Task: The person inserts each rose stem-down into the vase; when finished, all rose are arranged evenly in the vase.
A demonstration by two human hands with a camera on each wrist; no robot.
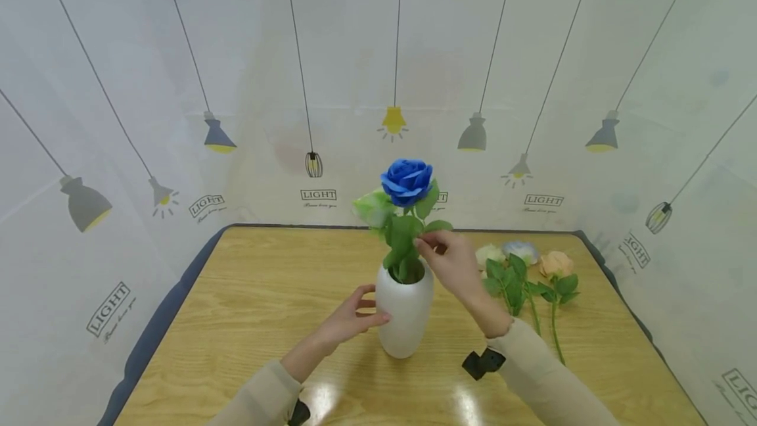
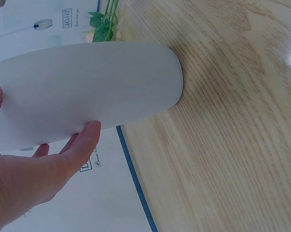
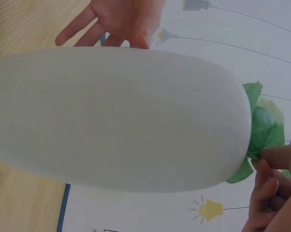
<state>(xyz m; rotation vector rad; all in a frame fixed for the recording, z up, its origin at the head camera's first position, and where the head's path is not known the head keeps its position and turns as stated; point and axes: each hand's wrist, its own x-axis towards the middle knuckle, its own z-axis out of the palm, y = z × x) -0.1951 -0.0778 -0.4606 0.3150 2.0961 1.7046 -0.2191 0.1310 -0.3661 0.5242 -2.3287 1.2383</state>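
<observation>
A white vase (image 1: 405,321) stands upright on the wooden table. From its mouth rise a blue rose (image 1: 407,183) and a pale green-white flower (image 1: 375,208) with green leaves. My left hand (image 1: 349,317) holds the vase at its left side, thumb on the front and other fingers partly hidden behind it; the left wrist view shows fingertips (image 2: 92,126) against its wall. Above the rim, my right hand (image 1: 454,267) pinches a green leaf (image 3: 259,147) between thumb and forefinger. Which flower that leaf belongs to, I cannot tell.
To the right on the table (image 1: 266,281) lie several loose flowers: a peach rose (image 1: 556,263), a pale blue bloom (image 1: 520,252) and a cream bloom (image 1: 489,255), with leafy stems pointing toward me. Behind the table hangs a white curtain (image 1: 349,51) printed with lamps.
</observation>
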